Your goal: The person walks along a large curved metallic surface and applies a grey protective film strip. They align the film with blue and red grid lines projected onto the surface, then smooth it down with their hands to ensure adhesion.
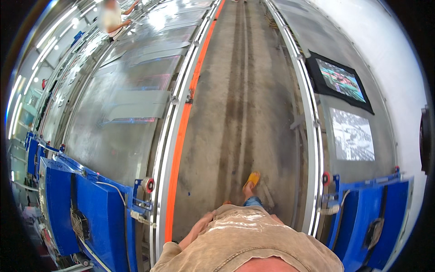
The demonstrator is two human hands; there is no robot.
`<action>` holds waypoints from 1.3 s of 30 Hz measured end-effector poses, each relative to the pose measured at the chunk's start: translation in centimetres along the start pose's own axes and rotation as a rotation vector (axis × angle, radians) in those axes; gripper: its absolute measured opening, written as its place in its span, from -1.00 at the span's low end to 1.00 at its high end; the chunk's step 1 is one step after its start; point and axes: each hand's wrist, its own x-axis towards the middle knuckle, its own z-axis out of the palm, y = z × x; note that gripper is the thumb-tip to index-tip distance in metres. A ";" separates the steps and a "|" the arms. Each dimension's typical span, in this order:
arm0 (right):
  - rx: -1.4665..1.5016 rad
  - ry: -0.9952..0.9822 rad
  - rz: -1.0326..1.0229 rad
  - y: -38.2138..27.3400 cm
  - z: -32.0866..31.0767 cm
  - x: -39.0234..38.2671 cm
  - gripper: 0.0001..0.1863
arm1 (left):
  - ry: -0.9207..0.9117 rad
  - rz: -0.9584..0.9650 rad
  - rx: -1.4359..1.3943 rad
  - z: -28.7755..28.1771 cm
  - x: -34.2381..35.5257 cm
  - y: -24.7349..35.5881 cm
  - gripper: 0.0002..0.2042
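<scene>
My left arm hangs by my side, and my left hand [208, 218] shows only in part beside my tan shirt [253, 231]. Its fingers are too hidden to make out, and no held thing shows. On the right, a sliver of forearm appears past the shirt; my right hand is out of sight. Nearest to my left arm runs a metal rail with an orange strip [180, 136] along it. Below me one foot in a yellow shoe [253, 178] is on the concrete aisle floor [208, 149].
Long printing tables flank the aisle, the left one [86, 136] bearing grey fabric pieces [136, 105]. On the right lie a black cloth with a coloured print [342, 80] and a grey-white print [352, 135]. Blue machines [97, 213] straddle both tables. Another person [113, 20] works far left.
</scene>
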 end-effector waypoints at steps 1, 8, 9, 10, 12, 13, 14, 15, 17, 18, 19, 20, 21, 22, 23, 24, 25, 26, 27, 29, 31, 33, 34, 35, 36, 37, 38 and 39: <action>-0.028 -0.025 -0.047 -2.4 -0.7 2.5 -0.54 | -0.012 0.071 0.004 -0.1 -2.5 3.3 -0.50; -0.186 -0.221 0.027 -22.4 -8.1 16.8 -0.58 | 0.223 0.276 -0.072 -0.6 -0.1 14.4 -0.44; -0.118 -0.260 -0.021 -27.1 -8.2 16.1 -0.57 | 0.295 0.313 -0.065 -1.1 1.0 13.8 -0.42; -0.054 -0.282 -0.069 -31.6 -9.3 15.4 -0.56 | 0.302 0.361 -0.119 -1.9 2.7 13.3 -0.35; 0.092 -0.163 -0.184 -36.6 -13.3 17.9 -0.49 | 0.279 0.330 -0.101 -0.3 1.0 20.9 -0.34; 0.107 -0.171 -0.225 -39.2 -14.7 18.7 -0.49 | 0.290 0.306 -0.092 -0.5 -0.5 24.5 -0.34; 0.122 -0.188 -0.268 -41.9 -15.5 19.4 -0.49 | 0.338 0.264 -0.005 -0.9 -0.6 26.7 -0.32; 0.139 -0.205 -0.310 -44.2 -16.1 19.7 -0.48 | 0.345 0.264 0.015 -1.3 -0.1 28.1 -0.32; 0.075 -0.179 -0.348 -48.0 -17.4 20.7 -0.55 | 0.348 0.276 0.054 -2.4 1.3 31.3 -0.33; 0.008 -0.164 -0.368 -49.0 -17.9 21.9 -0.57 | 0.328 0.306 0.091 -3.0 2.0 33.0 -0.33; -0.056 -0.144 -0.382 -49.5 -18.7 23.0 -0.59 | 0.299 0.334 0.132 -3.5 2.2 35.4 -0.34; -0.169 -0.108 -0.368 -49.7 -19.7 24.8 -0.59 | 0.267 0.371 0.178 -4.0 2.3 38.3 -0.35; -0.278 -0.061 -0.352 -49.0 -21.0 27.6 -0.60 | 0.219 0.457 0.237 -4.6 2.4 41.9 -0.36; -0.386 -0.026 -0.333 -48.3 -21.7 29.4 -0.60 | 0.177 0.533 0.294 -5.5 2.0 45.8 -0.37; -0.339 -0.068 -0.265 -47.7 -21.7 29.6 -0.64 | 0.140 0.588 0.343 -6.5 1.3 48.6 -0.39; -0.294 -0.103 -0.204 -47.8 -22.0 29.4 -0.64 | 0.081 0.603 0.372 -7.5 0.7 51.6 -0.41; -0.281 -0.095 -0.149 -47.8 -22.7 28.8 -0.65 | 0.015 0.634 0.399 -8.7 0.6 54.9 -0.43; -0.276 -0.088 -0.113 -48.3 -23.0 28.2 -0.65 | -0.053 0.659 0.433 -9.9 0.1 58.0 -0.45; -0.263 -0.091 -0.081 -48.6 -22.8 27.5 -0.66 | -0.107 0.669 0.466 -11.1 -0.6 60.4 -0.45; -0.241 -0.081 -0.040 -50.1 -23.2 27.0 -0.67 | -0.222 0.720 0.523 -13.1 -1.3 65.8 -0.46; -0.204 -0.063 -0.029 -52.7 -23.5 27.1 -0.67 | -0.333 0.722 0.494 -14.9 -1.4 69.4 -0.44; -0.176 -0.062 -0.040 -56.0 -23.6 27.4 -0.68 | -0.377 0.740 0.492 -16.3 -0.1 71.2 -0.41; -0.162 -0.061 -0.052 -57.9 -23.6 27.6 -0.69 | -0.382 0.717 0.480 -16.8 0.6 72.1 -0.40; -0.153 -0.061 -0.065 -59.8 -23.8 28.2 -0.69 | -0.385 0.692 0.467 -17.1 1.3 72.9 -0.38; -0.148 -0.066 -0.074 -61.6 -24.1 28.9 -0.70 | -0.385 0.666 0.453 -17.4 2.0 73.7 -0.37; -0.145 -0.068 -0.080 -63.3 -24.4 29.6 -0.70 | -0.384 0.671 0.430 -17.7 2.9 74.5 -0.37; -0.147 -0.075 -0.091 -64.9 -24.8 30.4 -0.70 | -0.380 0.674 0.405 -17.8 4.0 75.3 -0.36; -0.155 -0.085 -0.096 -66.7 -25.2 31.5 -0.71 | -0.373 0.676 0.380 -18.0 4.6 76.3 -0.36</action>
